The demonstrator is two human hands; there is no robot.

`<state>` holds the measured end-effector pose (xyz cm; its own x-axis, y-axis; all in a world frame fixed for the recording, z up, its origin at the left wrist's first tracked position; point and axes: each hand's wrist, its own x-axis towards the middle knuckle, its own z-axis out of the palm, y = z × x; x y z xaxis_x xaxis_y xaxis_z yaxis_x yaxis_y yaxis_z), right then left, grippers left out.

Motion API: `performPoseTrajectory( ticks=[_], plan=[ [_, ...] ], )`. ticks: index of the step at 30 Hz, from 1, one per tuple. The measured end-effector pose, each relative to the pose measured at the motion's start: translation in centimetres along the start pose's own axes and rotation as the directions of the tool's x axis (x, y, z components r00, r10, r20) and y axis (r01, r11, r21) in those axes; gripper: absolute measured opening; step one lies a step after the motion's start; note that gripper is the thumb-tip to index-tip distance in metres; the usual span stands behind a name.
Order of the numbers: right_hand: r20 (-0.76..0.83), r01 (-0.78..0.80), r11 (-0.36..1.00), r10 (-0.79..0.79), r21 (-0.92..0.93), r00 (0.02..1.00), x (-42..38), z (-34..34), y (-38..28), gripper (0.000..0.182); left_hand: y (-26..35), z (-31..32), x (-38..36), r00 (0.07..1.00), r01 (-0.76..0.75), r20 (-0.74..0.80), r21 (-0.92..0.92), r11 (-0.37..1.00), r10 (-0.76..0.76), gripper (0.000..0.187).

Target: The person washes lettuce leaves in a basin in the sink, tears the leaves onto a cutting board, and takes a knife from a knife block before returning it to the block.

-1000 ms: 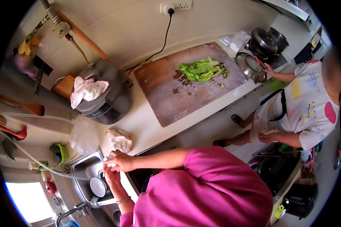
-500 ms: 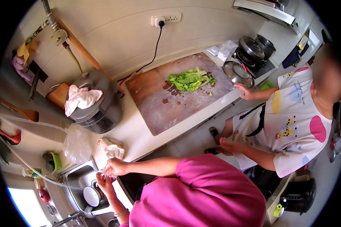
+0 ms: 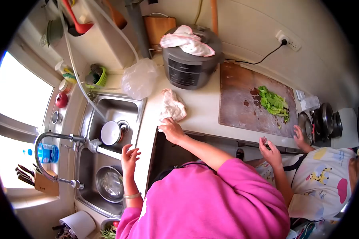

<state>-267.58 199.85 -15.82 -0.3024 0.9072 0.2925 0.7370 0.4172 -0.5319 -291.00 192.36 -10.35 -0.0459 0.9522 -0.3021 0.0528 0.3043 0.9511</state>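
My left hand (image 3: 130,160) hovers beside the double sink's edge, fingers apart and holding nothing, a bracelet on its wrist. On the counter, my right hand (image 3: 172,131) has its fingers bent at the lower edge of a crumpled white cloth (image 3: 174,106) with a pinkish border. The fingertips are partly hidden there. Left of my hands is the steel sink (image 3: 138,133), with a white bowl (image 3: 110,133) in its far basin and a metal bowl (image 3: 109,184) in the near one.
A pressure cooker (image 3: 183,71) with another cloth (image 3: 189,42) on top stands behind, beside a plastic bag (image 3: 139,78). Lettuce (image 3: 273,102) lies on a large board (image 3: 239,91). Another person (image 3: 321,179) stands at right, hands near the counter. A faucet (image 3: 38,151) arches over the sink.
My view has turned toward the sink. My hands, together before, have separated: the right reached the cloth, the left opened near the sink. The other person's lower hand has risen.
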Motion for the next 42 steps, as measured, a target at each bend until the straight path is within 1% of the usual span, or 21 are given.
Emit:
performPoseTrajectory(
  ticks=[6,8,10,13,15,16,18,19,20,21,22,23,24,25,28,32,34,36,38,40,42],
  plan=[
    [0.123,0.050,0.964,-0.018,-0.263,0.992,2.4,2.7,4.2,0.015,-2.3,-5.4,-5.4,0.966,0.102,-0.234,-0.035,0.994,-0.108,0.025],
    [0.071,-0.055,0.964,0.076,-0.259,0.995,4.2,1.9,4.9,0.015,-2.5,-6.6,-6.4,0.954,0.092,-0.281,-0.066,0.994,-0.107,0.025],
    [0.016,-0.292,0.927,0.304,-0.235,0.953,6.4,0.1,3.6,0.019,-2.9,-7.2,-7.0,0.944,0.089,-0.311,-0.092,0.992,-0.114,0.025],
    [-0.094,-0.396,0.917,0.390,-0.052,0.916,8.3,4.5,5.8,0.027,-3.2,-8.2,-7.5,0.946,0.070,-0.310,-0.097,0.993,-0.097,0.025],
    [-0.113,-0.311,0.950,0.306,-0.024,0.945,8.1,5.1,4.1,0.030,-3.6,-8.7,-7.6,0.948,0.079,-0.303,-0.076,0.994,-0.099,0.025],
    [-0.166,-0.193,0.980,0.181,-0.057,0.969,7.9,8.2,5.3,0.027,-3.7,-8.8,-7.5,0.947,0.092,-0.304,-0.056,0.994,-0.105,0.026],
    [0.040,0.076,0.949,-0.067,-0.307,0.997,7.2,6.2,3.3,0.026,-3.4,-9.0,-7.3,0.956,0.090,-0.275,-0.049,0.995,-0.100,0.025],
    [-0.026,-0.021,0.964,0.015,-0.266,1.000,7.3,6.4,2.8,0.026,-3.4,-9.2,-6.8,0.961,0.084,-0.260,-0.036,0.996,-0.090,0.025],
    [-0.183,-0.335,0.942,0.326,-0.017,0.927,8.1,11.0,5.8,0.031,-3.3,-9.5,-6.9,0.958,0.078,-0.275,-0.031,0.996,-0.084,0.025],
    [-0.004,-0.597,0.800,0.598,0.066,0.801,9.1,8.4,4.3,0.040,-2.7,-9.3,-6.9,0.959,0.059,-0.275,-0.022,0.998,-0.063,0.024],
    [-0.195,-0.448,0.884,0.420,-0.136,0.886,8.6,8.5,4.7,0.041,-1.9,-9.1,-6.9,0.959,0.037,-0.281,-0.038,0.999,-0.047,0.025],
    [0.036,-0.317,0.864,0.359,-0.391,0.933,8.3,7.2,3.9,0.039,-1.6,-9.0,-6.8,0.958,0.011,-0.285,-0.079,0.997,-0.033,0.025],
    [0.176,-0.261,0.841,0.381,-0.474,0.908,8.5,4.5,1.3,0.043,-2.1,-9.5,-6.4,0.961,0.009,-0.276,-0.022,1.000,-0.015,0.025],
    [0.209,-0.188,0.847,0.327,-0.498,0.922,8.5,3.3,-0.3,0.047,-1.7,-9.4,-6.3,0.960,0.006,-0.280,-0.018,1.000,-0.010,0.025],
    [0.304,-0.107,0.936,0.214,-0.334,0.928,8.4,2.1,-3.2,0.048,-2.1,-9.1,-6.0,0.968,-0.009,-0.252,0.033,0.999,0.017,0.023],
    [0.389,-0.023,0.990,-0.032,0.137,0.921,8.5,2.9,-5.5,0.034,-4.1,-9.3,-6.3,0.966,-0.052,-0.250,0.039,0.998,0.060,0.023],
    [0.347,0.206,0.968,-0.145,-0.146,0.926,7.5,2.5,-7.1,0.032,-5.1,-9.7,-6.8,0.960,-0.069,-0.270,0.047,0.996,0.079,0.022],
    [0.321,0.285,0.952,-0.238,-0.110,0.917,7.1,3.6,-7.3,0.030,-5.9,-10.3,-7.5,0.945,-0.052,-0.313,0.128,0.990,0.090,0.022],
    [0.395,0.276,0.961,-0.254,0.001,0.883,7.2,4.4,-8.3,0.028,-6.7,-10.9,-8.3,0.933,-0.070,-0.343,0.129,0.989,0.110,0.023],
    [0.371,0.390,0.921,-0.366,0.013,0.853,6.8,4.9,-9.3,0.029,-7.3,-11.4,-8.9,0.926,-0.033,-0.369,0.132,0.991,0.080,0.025],
    [0.454,0.312,0.941,-0.337,0.132,0.825,6.5,5.9,-9.9,0.028,-8.2,-11.7,-9.4,0.912,-0.064,-0.401,0.079,0.995,0.090,0.025]
  ],
)
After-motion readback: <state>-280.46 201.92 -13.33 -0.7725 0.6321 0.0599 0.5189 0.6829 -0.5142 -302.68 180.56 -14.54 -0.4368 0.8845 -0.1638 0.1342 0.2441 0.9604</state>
